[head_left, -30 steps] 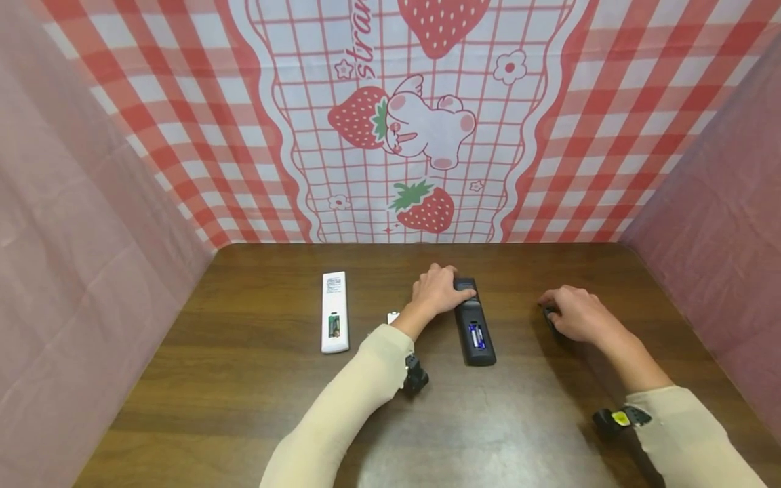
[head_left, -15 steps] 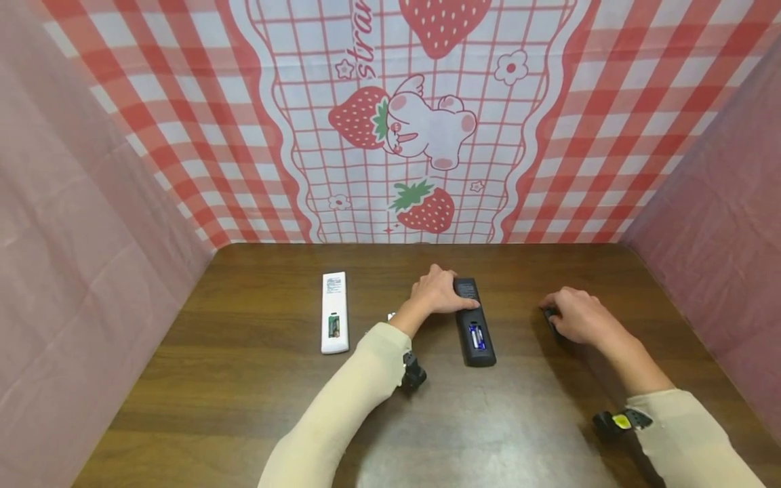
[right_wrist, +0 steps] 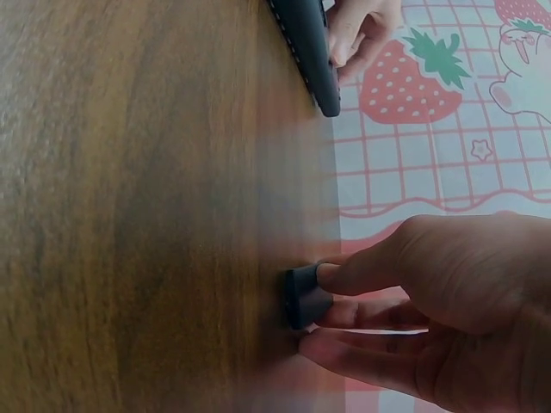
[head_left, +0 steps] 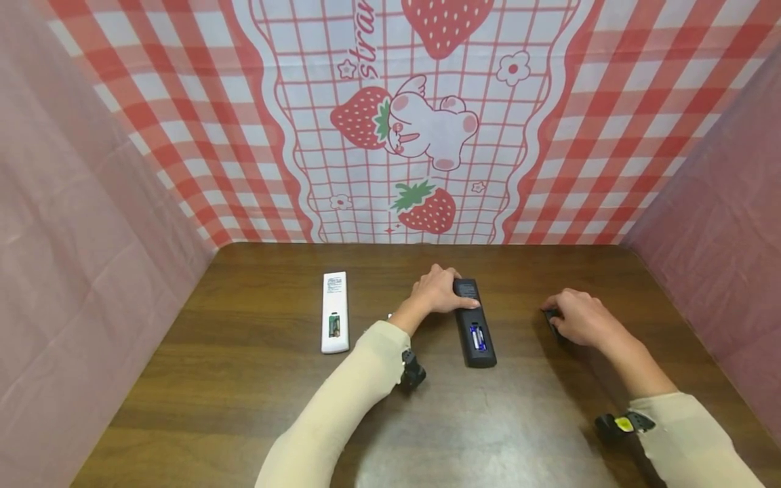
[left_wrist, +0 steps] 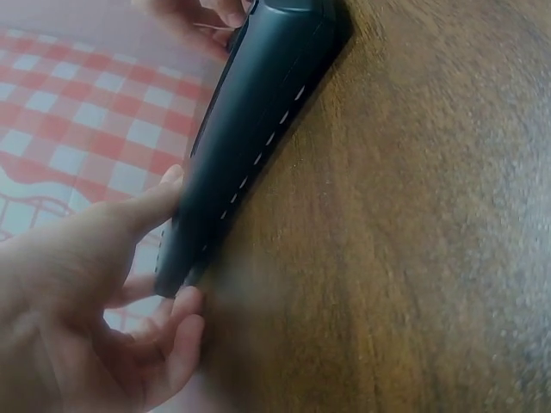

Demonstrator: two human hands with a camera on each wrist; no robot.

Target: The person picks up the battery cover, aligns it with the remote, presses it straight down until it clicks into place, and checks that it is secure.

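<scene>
A black remote control [head_left: 472,318] lies face down on the table, its battery slot uncovered with blue-and-silver batteries [head_left: 477,337] inside. Around its far end my left hand [head_left: 436,290] holds it, thumb across the back and fingers at the far side. In the left wrist view the remote's dark side [left_wrist: 250,146] shows between thumb and fingers. Off to the right, my right hand [head_left: 579,315] pinches a small dark battery cover [right_wrist: 307,295] at the tabletop between thumb and fingers. The hand hides most of that cover in the head view.
A white remote control [head_left: 335,312] lies face down at left, its battery slot uncovered. A small white piece [head_left: 390,316] peeks out behind the left wrist, mostly hidden. A red-and-white checked cloth [head_left: 244,135] hangs behind the wooden table [head_left: 213,393], with pink cloth at both sides.
My left thumb has slid slightly nearer along the remote's back, and the left forearm has shifted a little left, covering more of the white piece. The right hand stays nearly still.
</scene>
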